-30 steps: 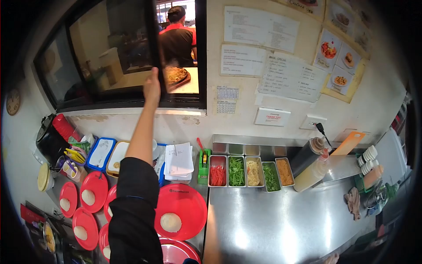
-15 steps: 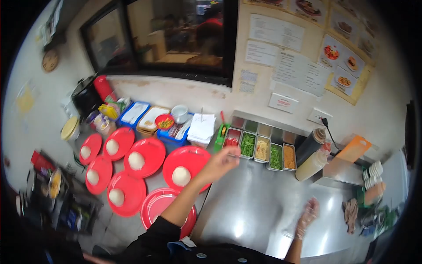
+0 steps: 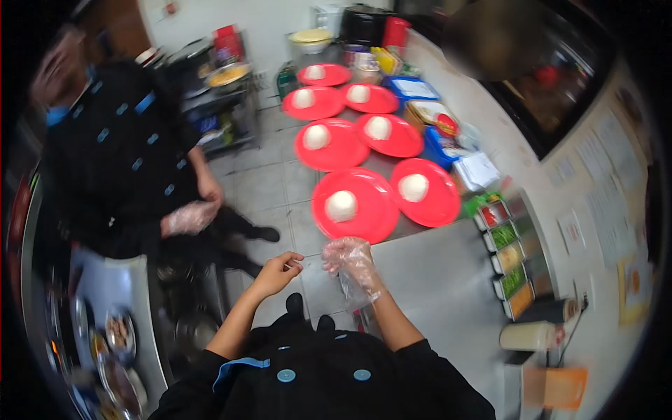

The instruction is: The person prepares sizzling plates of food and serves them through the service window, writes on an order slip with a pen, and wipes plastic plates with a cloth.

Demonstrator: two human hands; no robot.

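Observation:
My left hand point(image 3: 278, 274) is bare and hangs over the floor, fingers loosely curled and apart, with nothing in it. Beside it, my right hand point(image 3: 353, 267) wears a clear plastic glove. Its fingers are bent but loose, and I see nothing held in them. Just beyond the right hand lies the nearest red plate point(image 3: 374, 199), bearing a white rice mound point(image 3: 341, 206). To its right is another red plate point(image 3: 442, 199) with a similar rice mound point(image 3: 413, 187). Several more such plates stretch away along the counter.
A co-worker in a black jacket point(image 3: 126, 161) stands at left, one hand gloved point(image 3: 190, 218). The steel counter point(image 3: 441, 280) is at my right, with topping trays point(image 3: 509, 259), a squeeze bottle point(image 3: 526, 336) and an orange board point(image 3: 565, 387). Another worktop point(image 3: 136, 273) holds dishes at lower left.
The view has swung left, bringing the co-worker into sight. My left hand has drawn back from beside the topping trays; my gloved right hand has come from over the counter to near the plates.

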